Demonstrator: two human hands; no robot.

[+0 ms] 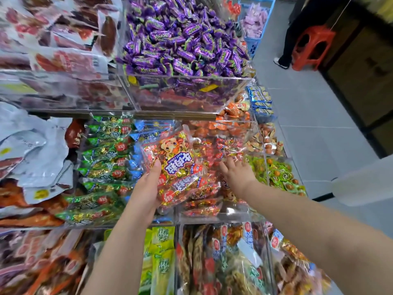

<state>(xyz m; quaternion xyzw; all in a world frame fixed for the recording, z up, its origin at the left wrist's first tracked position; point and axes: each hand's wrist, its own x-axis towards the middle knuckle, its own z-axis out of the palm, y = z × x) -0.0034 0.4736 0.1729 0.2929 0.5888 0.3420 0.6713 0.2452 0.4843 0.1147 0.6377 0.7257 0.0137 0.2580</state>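
Tiered store shelf [174, 114], clear acrylic bins [191, 92] on every level.
Top: purple foil-wrapped candies [180, 39]; to their left, flat white-and-red meat packs [53, 39].
Middle, left to right: silver-white pouches [32, 150], green foil triangular packs [102, 158], red clear-plastic bags of beef cubes [202, 209], small green packets with orange rounds [278, 173]. Orange-wrapped snacks [231, 122] sit behind the red bags.
Bottom: upright yellow-green packs [161, 252]; contents on both sides are blurred.

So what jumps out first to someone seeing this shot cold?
The heap of purple candies in the clear bin at top centre. Next, mid-frame, the left hand holding a red snack bag with a cartoon tiger, while the right hand reaches open-fingered over the red sweets beside it.
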